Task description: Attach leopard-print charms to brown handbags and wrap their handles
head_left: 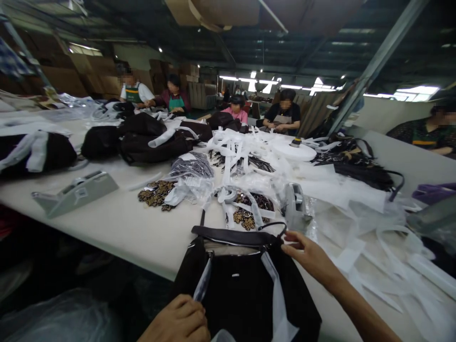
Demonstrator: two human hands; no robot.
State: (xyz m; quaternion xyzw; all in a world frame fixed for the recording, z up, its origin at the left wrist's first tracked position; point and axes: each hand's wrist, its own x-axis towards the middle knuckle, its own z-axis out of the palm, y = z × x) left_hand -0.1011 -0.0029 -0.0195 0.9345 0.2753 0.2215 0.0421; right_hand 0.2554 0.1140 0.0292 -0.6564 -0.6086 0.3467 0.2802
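A black handbag point(242, 294) lies in front of me at the table's near edge, its zipped top facing away. White wrapping covers its two handle straps point(276, 289). My left hand point(181, 320) is closed at the bag's left side, fingers curled around its edge by the left wrapped strap; what lies under the fingers is partly hidden. At the bag's upper right corner, my right hand point(308, 259) has thumb and fingertips on the corner, near a thin black strap point(274, 225). Leopard-print charms point(244, 218) lie just beyond the bag.
Tape dispensers stand at left point(76, 192) and right point(294, 206). Beyond are more black bags point(153, 142), white strips point(231, 142), a plastic bag of dark pieces point(192, 166) and more charms point(156, 194). Plastic sheets point(356, 223) cover the right. Several co-workers point(283, 114) sit across the table.
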